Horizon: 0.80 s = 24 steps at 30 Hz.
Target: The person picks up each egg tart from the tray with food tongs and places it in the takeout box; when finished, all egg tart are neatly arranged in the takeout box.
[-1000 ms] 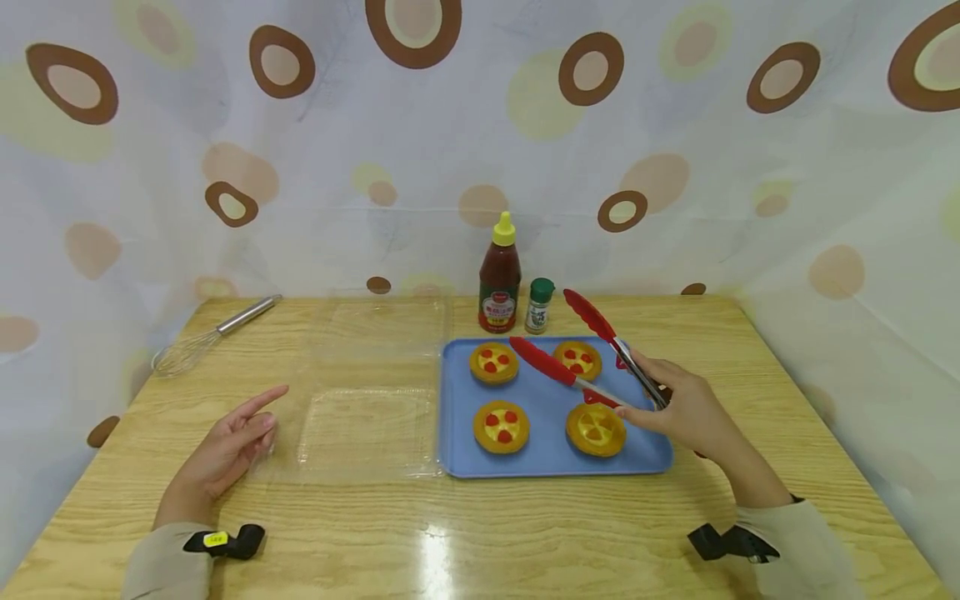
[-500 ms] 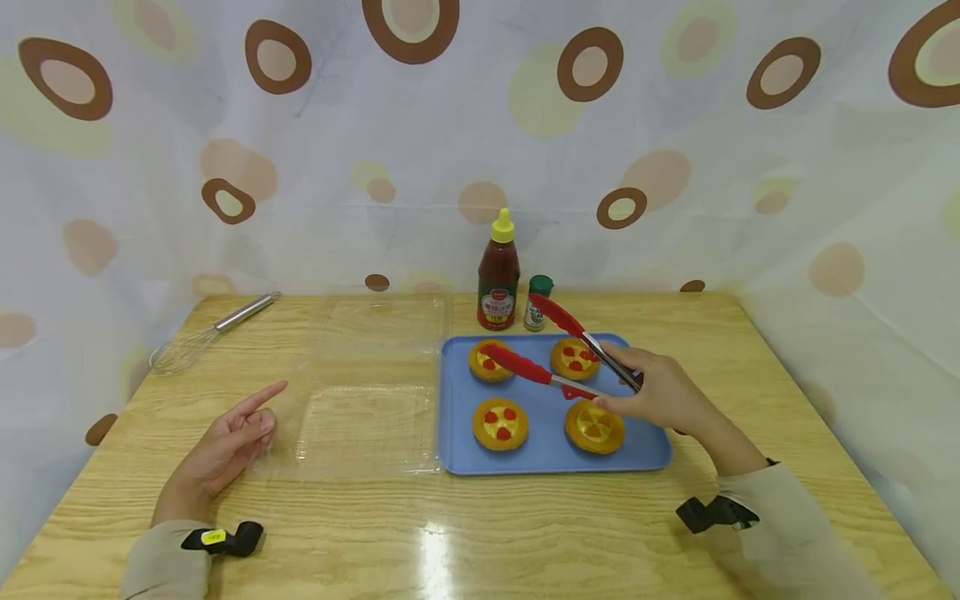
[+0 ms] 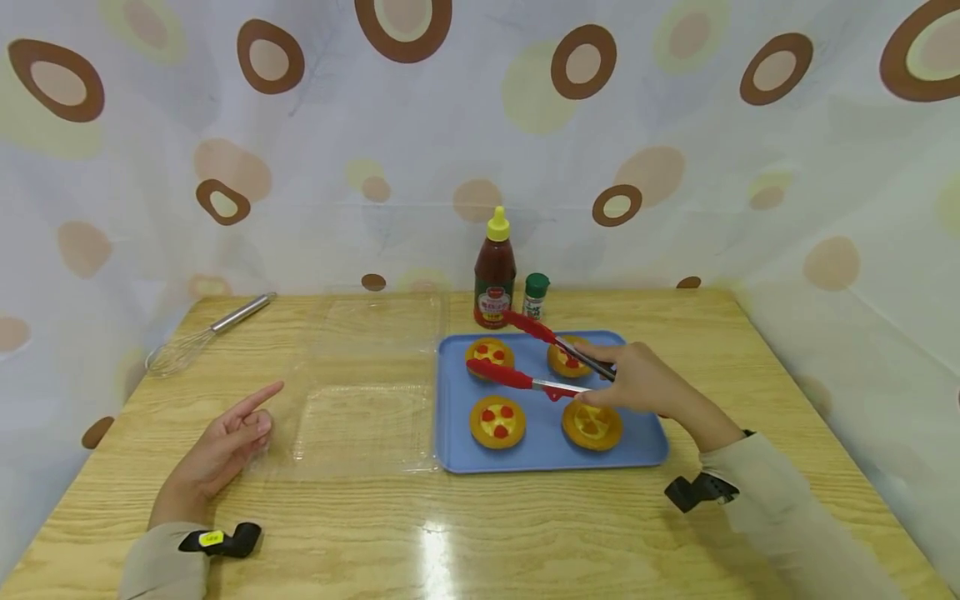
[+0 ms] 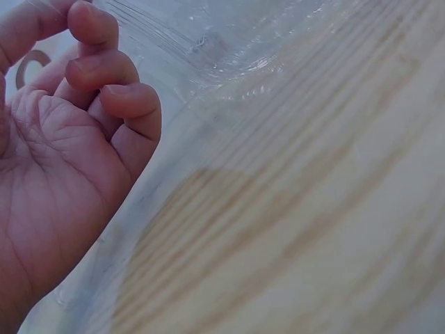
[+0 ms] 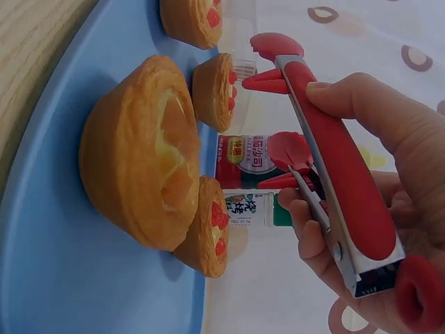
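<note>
My right hand (image 3: 641, 379) grips red-tipped metal tongs (image 3: 504, 374), thumb on one arm and fingers on the other. The tongs' arms are spread and their tips point left, above the blue tray (image 3: 542, 454). One tip overlaps the far left tart (image 3: 480, 350) in the head view; nothing is between the tips. The far right tart (image 3: 557, 360) is partly hidden by the tongs. In front lie a red-dotted tart (image 3: 497, 422) and a tart with yellow wedges (image 3: 592, 427). My left hand (image 3: 228, 442) is beside the clear plastic container (image 3: 367, 387), index finger extended, other fingers loosely curled.
Behind the tray stand a ketchup bottle (image 3: 494, 279) with a yellow cap and a small green-capped shaker (image 3: 536, 287). A whisk (image 3: 243, 313) lies at the back left. The container's lid part lies folded back, and a patterned curtain (image 3: 420, 150) hangs behind the table.
The right hand has carried the tongs left, from over the tray's right half toward the far left tart. The gap between the tongs' tips has narrowed. The left hand stays in place.
</note>
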Each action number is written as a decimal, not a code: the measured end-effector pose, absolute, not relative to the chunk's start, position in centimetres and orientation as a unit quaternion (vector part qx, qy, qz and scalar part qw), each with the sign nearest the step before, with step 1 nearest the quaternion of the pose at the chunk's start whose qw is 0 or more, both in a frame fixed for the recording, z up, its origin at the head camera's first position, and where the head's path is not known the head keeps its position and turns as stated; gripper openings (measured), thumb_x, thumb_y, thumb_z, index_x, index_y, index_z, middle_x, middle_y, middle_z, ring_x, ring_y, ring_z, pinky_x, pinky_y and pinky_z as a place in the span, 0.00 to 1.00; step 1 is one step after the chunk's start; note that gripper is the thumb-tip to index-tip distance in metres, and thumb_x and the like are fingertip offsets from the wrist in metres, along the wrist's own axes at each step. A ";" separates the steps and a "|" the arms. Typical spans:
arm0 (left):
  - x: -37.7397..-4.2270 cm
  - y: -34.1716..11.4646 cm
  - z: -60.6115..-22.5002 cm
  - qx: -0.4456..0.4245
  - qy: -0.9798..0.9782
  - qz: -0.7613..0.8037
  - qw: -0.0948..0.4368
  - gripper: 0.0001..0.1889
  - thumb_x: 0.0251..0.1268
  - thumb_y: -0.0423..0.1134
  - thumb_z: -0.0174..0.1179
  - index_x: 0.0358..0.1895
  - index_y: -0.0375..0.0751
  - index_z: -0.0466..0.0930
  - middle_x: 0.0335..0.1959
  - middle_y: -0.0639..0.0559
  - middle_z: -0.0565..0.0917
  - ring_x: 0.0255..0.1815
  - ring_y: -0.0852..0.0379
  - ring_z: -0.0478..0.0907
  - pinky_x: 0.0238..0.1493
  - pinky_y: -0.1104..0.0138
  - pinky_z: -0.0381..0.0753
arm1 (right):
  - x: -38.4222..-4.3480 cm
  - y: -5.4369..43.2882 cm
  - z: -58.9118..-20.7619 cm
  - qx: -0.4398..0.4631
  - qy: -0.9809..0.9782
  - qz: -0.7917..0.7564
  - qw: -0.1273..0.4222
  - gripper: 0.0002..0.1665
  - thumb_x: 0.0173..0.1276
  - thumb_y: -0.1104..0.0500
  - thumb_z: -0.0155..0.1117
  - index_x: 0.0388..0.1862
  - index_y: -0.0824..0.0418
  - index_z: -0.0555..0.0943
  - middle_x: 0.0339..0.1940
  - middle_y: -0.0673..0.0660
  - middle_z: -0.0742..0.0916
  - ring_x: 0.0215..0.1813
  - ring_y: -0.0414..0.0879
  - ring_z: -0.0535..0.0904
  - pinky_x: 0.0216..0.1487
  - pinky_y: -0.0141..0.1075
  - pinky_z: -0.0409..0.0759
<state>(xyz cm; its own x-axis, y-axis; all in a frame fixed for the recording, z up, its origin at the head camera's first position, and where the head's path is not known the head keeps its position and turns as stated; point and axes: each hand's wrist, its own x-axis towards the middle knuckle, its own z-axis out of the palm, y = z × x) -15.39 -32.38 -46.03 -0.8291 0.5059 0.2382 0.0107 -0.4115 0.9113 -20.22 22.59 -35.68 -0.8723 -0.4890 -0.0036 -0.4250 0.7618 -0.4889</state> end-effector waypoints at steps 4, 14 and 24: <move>-15.3 -32.4 -46.1 0.249 0.523 0.800 0.153 0.30 0.71 0.19 0.34 0.72 0.47 0.60 0.34 0.58 0.76 0.34 0.65 0.71 0.37 0.75 0.72 | -20.5 22.2 -35.7 -0.254 0.933 -0.245 0.077 0.42 0.54 0.50 0.73 0.66 0.64 0.71 0.08 0.45 0.63 0.12 0.39 0.56 0.17 0.30 0.57; -15.3 -32.2 -45.9 0.249 0.525 0.799 0.155 0.30 0.70 0.18 0.34 0.72 0.46 0.60 0.33 0.58 0.77 0.33 0.65 0.72 0.37 0.74 0.73 | -21.0 21.3 -35.5 -0.260 0.934 -0.229 0.087 0.40 0.55 0.52 0.73 0.64 0.67 0.72 0.08 0.44 0.59 0.11 0.39 0.53 0.17 0.30 0.55; -15.4 -32.3 -46.0 0.261 0.506 0.805 0.166 0.31 0.71 0.18 0.31 0.72 0.46 0.58 0.34 0.57 0.77 0.34 0.65 0.73 0.38 0.74 0.74 | -20.8 20.4 -35.0 -0.266 0.934 -0.220 0.092 0.39 0.55 0.53 0.73 0.62 0.71 0.72 0.05 0.43 0.59 0.10 0.38 0.50 0.16 0.29 0.51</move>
